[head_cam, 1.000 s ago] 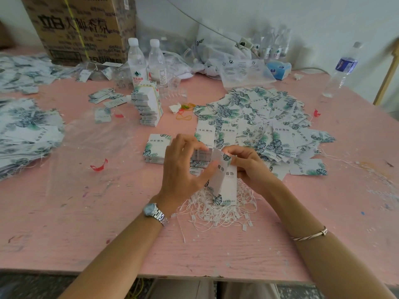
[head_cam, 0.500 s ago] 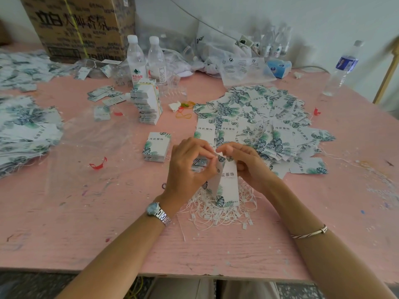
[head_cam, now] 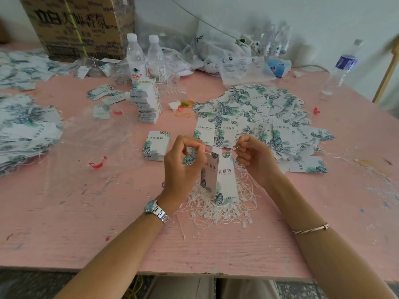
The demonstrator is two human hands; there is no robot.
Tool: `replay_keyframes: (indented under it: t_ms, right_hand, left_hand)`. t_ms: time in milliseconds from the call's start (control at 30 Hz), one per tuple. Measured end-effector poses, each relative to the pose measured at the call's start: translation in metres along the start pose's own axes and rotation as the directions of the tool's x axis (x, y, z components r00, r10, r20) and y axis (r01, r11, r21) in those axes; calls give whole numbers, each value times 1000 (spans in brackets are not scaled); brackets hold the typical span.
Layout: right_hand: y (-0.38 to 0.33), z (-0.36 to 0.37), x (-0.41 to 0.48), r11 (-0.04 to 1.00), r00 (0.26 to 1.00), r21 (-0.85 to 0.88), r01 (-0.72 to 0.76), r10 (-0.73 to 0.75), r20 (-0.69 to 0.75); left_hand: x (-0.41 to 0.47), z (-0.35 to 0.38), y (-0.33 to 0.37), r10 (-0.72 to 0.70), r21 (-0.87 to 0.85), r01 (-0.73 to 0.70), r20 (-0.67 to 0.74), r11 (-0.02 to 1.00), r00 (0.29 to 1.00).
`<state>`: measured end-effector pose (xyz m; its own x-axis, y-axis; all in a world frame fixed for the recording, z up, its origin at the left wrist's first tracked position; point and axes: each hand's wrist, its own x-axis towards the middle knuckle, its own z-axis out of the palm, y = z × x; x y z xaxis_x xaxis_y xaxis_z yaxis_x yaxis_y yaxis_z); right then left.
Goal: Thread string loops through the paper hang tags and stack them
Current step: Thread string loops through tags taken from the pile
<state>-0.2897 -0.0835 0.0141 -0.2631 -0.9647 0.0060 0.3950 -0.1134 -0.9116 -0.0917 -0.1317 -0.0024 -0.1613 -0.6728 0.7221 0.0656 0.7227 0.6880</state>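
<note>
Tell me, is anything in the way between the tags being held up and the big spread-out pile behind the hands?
Nothing visible. The held tags hang from a string that the left hand and right hand pinch, above the heap of loose string loops. The spread-out pile begins right behind them, with no object between.

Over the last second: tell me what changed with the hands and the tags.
The left hand and right hand drew apart, each now pinching an end of the string that runs through the tops of the two tags hanging between them. Earlier both hands bunched over the tag tops. The string pile, small stack and spread tags stayed put.
</note>
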Motion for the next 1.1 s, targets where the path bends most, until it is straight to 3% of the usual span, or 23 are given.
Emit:
replay_keyframes:
  t_ms: [267,567,700,1000,1100]
  right_hand:
    - [4,-6,4,997,988,-29,73,-76,-138]
    - [2,-1,-1,984,984,-33,176,-175,41]
    - [2,3,-2,987,978,-47,151,-142,149]
    - [5,6,-5,987,981,-95,128,-111,159]
    - [5,7,-6,962,976,-208,179,-147,160]
  left_hand:
    - [0,1,0,-36,14,36,25,999,999]
    - [-1,3,-3,-75,22,73,71,997,995]
    - [-1,4,-5,-93,44,89,97,995,991]
    - [-3,6,-5,-114,67,107,111,992,987]
    - [-4,6,-6,-128,67,121,113,990,985]
